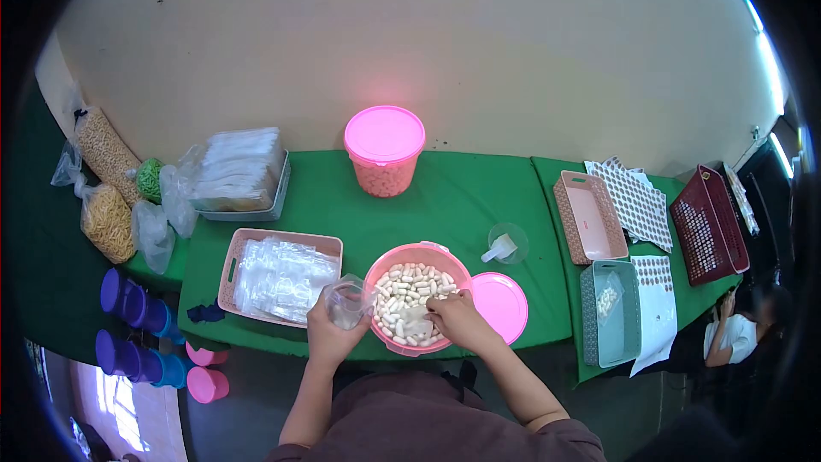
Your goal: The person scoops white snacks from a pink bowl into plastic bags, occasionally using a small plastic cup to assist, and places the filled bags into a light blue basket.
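Observation:
My left hand (336, 331) grips a clear plastic cup (345, 298), tilted at the left rim of an open pink tub (392, 258). White, capsule-shaped pieces (409, 287) fill much of the tub. Inside its right side, my right hand (457, 319) has its fingers closed on a whitish translucent scoop (416, 326), low among the pieces; the fingertips are partly hidden. A round pink lid (500, 308) lies against the tub's right side. Behind it, a white scoop (498, 249) rests on a clear round lid (516, 238).
Left of the tub, a pink basket (231, 291) holds clear bags (282, 278). A lidded pink tub (385, 150) stands by the wall. Baskets (590, 218) and printed sheets (629, 197) lie right. Filled bags (107, 222) sit left. A person (731, 334) is at far right.

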Motion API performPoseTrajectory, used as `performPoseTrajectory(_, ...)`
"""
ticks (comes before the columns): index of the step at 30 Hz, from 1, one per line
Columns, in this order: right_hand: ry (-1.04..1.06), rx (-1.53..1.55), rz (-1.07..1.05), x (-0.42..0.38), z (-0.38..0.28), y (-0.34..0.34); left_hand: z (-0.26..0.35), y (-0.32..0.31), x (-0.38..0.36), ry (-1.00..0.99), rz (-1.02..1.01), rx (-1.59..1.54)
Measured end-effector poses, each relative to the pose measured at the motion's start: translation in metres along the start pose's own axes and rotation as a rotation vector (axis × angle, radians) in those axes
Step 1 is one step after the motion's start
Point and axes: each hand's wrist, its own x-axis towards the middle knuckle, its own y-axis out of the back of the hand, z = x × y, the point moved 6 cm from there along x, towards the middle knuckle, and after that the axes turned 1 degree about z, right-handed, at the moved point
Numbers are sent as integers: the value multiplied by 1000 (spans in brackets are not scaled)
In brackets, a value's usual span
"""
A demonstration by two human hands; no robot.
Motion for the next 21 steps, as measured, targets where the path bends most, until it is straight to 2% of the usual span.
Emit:
performPoseTrajectory(4, -68, 28, 24, 1, 1, -1, 7, 0, 1, 17, 3, 11)
performPoseTrajectory(6, -47, 198, 21, 2, -5, 0, 11, 0, 1, 33, -12, 14)
performPoseTrajectory(8, -59, 215, 18, 4, -5, 0, 12, 0, 1, 82, -28, 15)
performPoseTrajectory(13, -115, 311, 4, 4, -3, 10, 5, 2, 1, 7, 1, 114)
performPoseTrajectory(19, -135, 374, 102, -3, -4, 54, 10, 0, 0, -17, -55, 266)
performPoseTrajectory(21, -126, 358, 192, -7, -7, 74, 13, -4, 0, -19, -85, 331)
